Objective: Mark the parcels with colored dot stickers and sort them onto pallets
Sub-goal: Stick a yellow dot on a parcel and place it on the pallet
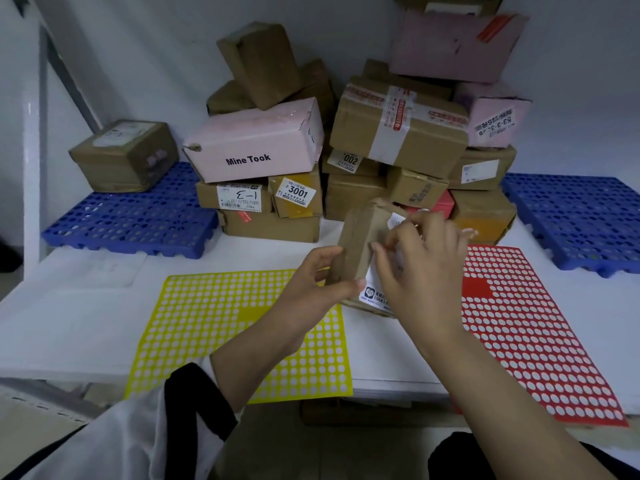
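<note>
Cardboard parcel (360, 237), left hand (317, 284) fingers (346, 285) curled round its lower edge, right hand (424, 278) fingers (382, 252) pinched on its label.

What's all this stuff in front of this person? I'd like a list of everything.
held parcel: one, brown, raised above the table between the two sheets
pile: many parcels, mostly brown, some pink, one red, back middle of the table
lone parcel: one, brown, on the left pallet
pallets: two, blue, one to the left of the pile, one to the right
yellow sheet: one, dot stickers, front left
red sheet: one, dot stickers, front right
table: one, white
sleeve: one, white with a black cuff, left arm
left hand: grips the held parcel's left edge
right hand: fingers curled at the parcel's labelled side; what they pinch is hidden
</note>
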